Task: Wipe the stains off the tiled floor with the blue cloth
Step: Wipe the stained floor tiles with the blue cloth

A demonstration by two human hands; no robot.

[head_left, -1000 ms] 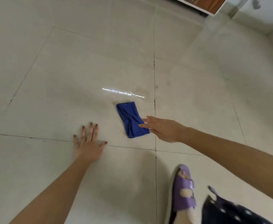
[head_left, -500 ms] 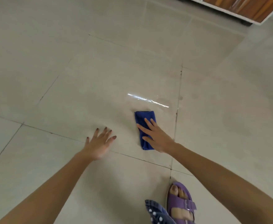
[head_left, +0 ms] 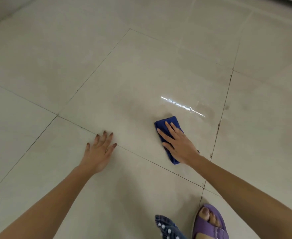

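Over the last second the right hand (head_left: 178, 144) went from reaching at the edge of the folded blue cloth (head_left: 169, 120) to lying flat on top of it, so the cloth was pinned and wiping could probably begin. The cloth lay on the pale tiled floor (head_left: 141, 75), just short of a faint greyish stain (head_left: 204, 108) beside a bright streak of reflected light (head_left: 181, 106). The right fingers (head_left: 164, 135) were straight and slightly spread, pressing the cloth rather than gripping it, with the arm stretched forward. The left hand (head_left: 98, 150) stayed planted on the floor, fingers splayed and holding nothing, seemingly bracing the body.
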